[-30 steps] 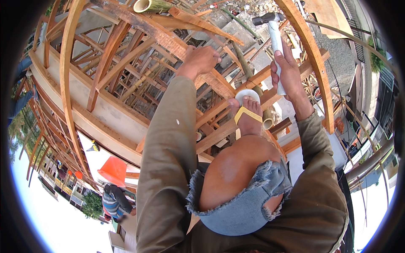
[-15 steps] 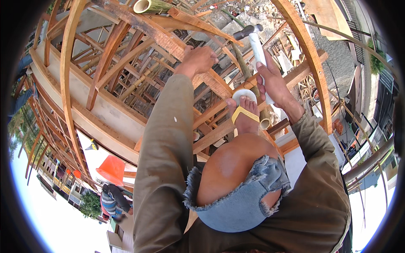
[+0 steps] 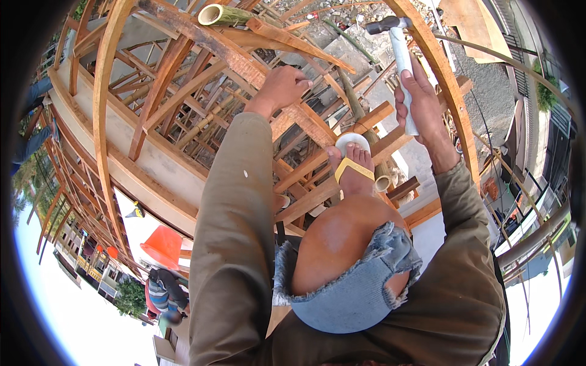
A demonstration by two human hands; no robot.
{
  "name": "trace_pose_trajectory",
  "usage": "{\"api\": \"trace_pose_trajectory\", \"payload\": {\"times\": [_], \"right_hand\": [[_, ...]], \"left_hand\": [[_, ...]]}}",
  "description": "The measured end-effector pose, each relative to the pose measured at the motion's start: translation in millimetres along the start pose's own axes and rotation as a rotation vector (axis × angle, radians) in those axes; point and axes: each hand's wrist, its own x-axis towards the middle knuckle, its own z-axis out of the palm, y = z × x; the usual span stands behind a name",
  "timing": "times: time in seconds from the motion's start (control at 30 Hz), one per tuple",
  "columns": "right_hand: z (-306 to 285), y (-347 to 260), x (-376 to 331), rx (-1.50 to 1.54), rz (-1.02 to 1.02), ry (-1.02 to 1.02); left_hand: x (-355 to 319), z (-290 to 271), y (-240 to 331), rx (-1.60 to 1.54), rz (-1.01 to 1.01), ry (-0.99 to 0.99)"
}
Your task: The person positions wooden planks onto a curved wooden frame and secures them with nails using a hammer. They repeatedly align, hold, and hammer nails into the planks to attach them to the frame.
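My right hand (image 3: 422, 104) is wrapped round the pale handle of a hammer (image 3: 401, 67), raised at the right with its dark head up. The hammer is apart from the wood. My left hand (image 3: 282, 90) lies over a rough reddish wooden beam (image 3: 244, 64) that slants across the frame, its fingers curled closed at the beam's edge. Whatever is under those fingers is hidden. My foot, in a sandal with a yellow strap (image 3: 355, 169), stands at the beam's lower end, below and between both hands.
A curved wooden rib (image 3: 448, 79) rises close beside the hammer. A cut bamboo pole (image 3: 223, 14) and a split plank (image 3: 299, 44) lie near the beam. Crossed timbers and rubble show below. At lower left are an orange bucket-like object (image 3: 162, 245) and another person (image 3: 166, 290).
My right hand has lifted the hammer up and to the right, away from the beam. The left hand stays at the beam with its fingers curled.
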Motion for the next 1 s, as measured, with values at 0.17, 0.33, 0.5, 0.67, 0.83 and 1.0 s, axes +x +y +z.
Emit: {"api": "trace_pose_trajectory", "payload": {"times": [0.17, 0.33, 0.5, 0.67, 0.83, 1.0], "right_hand": [[0, 1, 16, 0.195, -0.292, 0.287], [27, 44, -12, -0.154, 0.226, -0.320], [45, 44, -29, -0.031, 0.108, -0.047], [8, -6, -11, -0.084, 0.044, 0.016], [3, -2, 13, 0.283, -0.322, 0.448], [25, 55, -7, -0.150, 0.342, -0.236]], "left_hand": [[-16, -23, -42, 0.657, 0.178, 0.485], [-17, -38, -37, 0.715, 0.074, 0.271], [-20, -36, -36, 0.698, 0.094, 0.266], [-23, -41, -35, 0.686, 0.080, 0.250], [-15, -36, -35, 0.682, 0.091, 0.277], [-23, -33, -38, 0.666, 0.121, 0.281]]}}
